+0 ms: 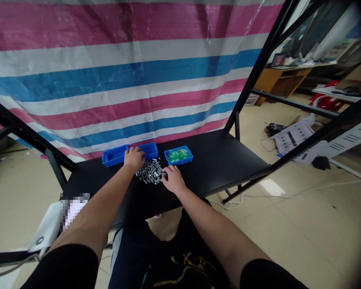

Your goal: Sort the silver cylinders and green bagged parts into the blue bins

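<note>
Left hand, ten o'clock; right hand, three — both grips unreadable! | small grey metallic cylinders lay between, likely for easy reach

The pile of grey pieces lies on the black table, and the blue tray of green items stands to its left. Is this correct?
Not left: the head view shows the blue tray of green items to the right of the pile of grey pieces, which lies on the black table.
</note>
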The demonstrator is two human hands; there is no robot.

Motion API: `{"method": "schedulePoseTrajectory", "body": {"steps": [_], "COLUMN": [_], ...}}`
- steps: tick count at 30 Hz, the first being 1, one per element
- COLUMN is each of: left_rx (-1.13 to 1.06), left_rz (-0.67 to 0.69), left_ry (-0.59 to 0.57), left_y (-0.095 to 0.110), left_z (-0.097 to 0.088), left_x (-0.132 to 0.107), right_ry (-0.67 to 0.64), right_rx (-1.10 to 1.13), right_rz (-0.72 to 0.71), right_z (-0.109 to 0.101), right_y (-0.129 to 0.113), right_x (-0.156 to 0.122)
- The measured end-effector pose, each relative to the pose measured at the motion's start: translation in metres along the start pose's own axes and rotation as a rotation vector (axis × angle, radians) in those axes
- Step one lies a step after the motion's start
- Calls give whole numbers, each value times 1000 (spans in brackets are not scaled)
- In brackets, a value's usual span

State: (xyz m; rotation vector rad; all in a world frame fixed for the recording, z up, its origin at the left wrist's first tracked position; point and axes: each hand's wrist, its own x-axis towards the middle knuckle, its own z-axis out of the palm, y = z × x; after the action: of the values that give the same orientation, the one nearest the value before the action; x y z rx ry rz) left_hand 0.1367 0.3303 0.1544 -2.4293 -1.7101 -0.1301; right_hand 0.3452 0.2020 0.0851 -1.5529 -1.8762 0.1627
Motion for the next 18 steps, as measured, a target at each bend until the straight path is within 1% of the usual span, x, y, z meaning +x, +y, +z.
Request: {"method": "schedulePoseTrajectory", "body": {"steps": [2, 3, 4, 6, 8, 9, 11, 14, 18], "left_rx": [12, 10, -1, -43, -81, -90, -94, -97, -80], "left_rz": [-86, -142, -197, -262, -268, -259, -243, -230, -210], "left_ry": [74, 79, 56, -33, -97, -98, -51, 28, 45], "left_y": [-7, -12, -17, -26, -32, -35, -38, -39, -40], "left_z": [0, 1, 2, 6, 11, 13, 18, 25, 28], "left_x": [-4, -6, -6, -8, -8, -9, -10, -12, -11], "right_ry": [46, 81, 122, 213, 296, 331, 382, 416, 395], "right_rx": [29, 40, 48, 59, 61, 56, 37, 1, -65], "right_rz": [-10, -5, 10, 58, 107, 127, 163, 213, 232], "right_z": [-2, -3, -4, -5, -5, -5, -2, -1, -8], "right_y": [0, 0, 1, 2, 4, 6, 9, 15, 23], "right_x": [0, 0, -1, -1, -1, -1, 0, 2, 6]}}
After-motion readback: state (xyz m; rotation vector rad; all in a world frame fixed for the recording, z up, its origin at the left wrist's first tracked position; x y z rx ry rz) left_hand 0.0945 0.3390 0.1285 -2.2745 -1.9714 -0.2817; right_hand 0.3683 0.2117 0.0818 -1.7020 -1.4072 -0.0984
